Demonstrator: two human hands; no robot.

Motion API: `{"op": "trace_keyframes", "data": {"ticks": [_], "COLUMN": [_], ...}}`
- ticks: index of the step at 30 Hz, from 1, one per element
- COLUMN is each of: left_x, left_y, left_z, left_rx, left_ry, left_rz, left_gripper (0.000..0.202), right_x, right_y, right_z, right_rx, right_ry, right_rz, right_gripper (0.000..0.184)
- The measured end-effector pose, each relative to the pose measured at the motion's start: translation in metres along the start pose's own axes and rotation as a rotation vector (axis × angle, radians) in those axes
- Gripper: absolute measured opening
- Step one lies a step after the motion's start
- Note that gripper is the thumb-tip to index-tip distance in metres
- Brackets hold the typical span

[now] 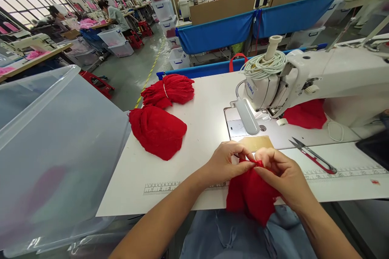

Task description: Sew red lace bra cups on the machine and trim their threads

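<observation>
Two bare hands: left hand (223, 162) and right hand (284, 174), fingertips pressed together, both pinching the top edge of one soft red knit fabric piece (251, 196) at the near edge of the white sewing table (197, 129); its lower part hangs over the lap.

Two crumpled red fabric bundles: loose bundle (157, 130), tied bundle (169, 90).

One white industrial sewing machine (334, 77), cut off at right.

One pair of red-handled thread snips (313, 156).

One translucent plastic bin (54, 149), contents blurred.

One further red cloth (305, 114), partly hidden behind the machine.
</observation>
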State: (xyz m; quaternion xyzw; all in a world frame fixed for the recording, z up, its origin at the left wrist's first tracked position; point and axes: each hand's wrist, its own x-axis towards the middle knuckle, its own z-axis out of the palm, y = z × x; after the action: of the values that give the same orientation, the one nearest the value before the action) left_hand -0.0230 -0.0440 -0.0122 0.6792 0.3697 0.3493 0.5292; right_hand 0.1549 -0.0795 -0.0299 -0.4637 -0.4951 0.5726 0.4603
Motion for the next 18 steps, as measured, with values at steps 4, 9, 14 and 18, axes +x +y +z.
{"op": "trace_keyframes", "data": {"ticks": [4,9,14,18], "left_x": [0.0005,0.0005,-0.0007,-0.0022], "left_y": [-0.0046,-0.0086,-0.0072,-0.0074], "left_z": [-0.002,-0.0031,-0.0046,-0.005], "left_rx": [0.071,0.212,0.392,0.594], "left_ry": [0.001,0.047,0.073,0.098], "left_rz": [0.047,0.097,0.208,0.286], "left_gripper": [0.006,0.01,0.011,0.01], "right_x": [-0.0037,-0.0061,-0.0012,0.0005], "right_y": [-0.0027,-0.0049,-0.0073,-0.0103], "right_z": [0.0006,0.0048,0.0032,0.0058], "right_rx": [-0.02,-0.05,-0.357,-0.514], "right_ry": [0.002,0.114,0.121,0.159], "right_rz": [0.013,0.03,-0.069,-0.181], "right_gripper": [0.023,0.024,0.017,0.009]}}
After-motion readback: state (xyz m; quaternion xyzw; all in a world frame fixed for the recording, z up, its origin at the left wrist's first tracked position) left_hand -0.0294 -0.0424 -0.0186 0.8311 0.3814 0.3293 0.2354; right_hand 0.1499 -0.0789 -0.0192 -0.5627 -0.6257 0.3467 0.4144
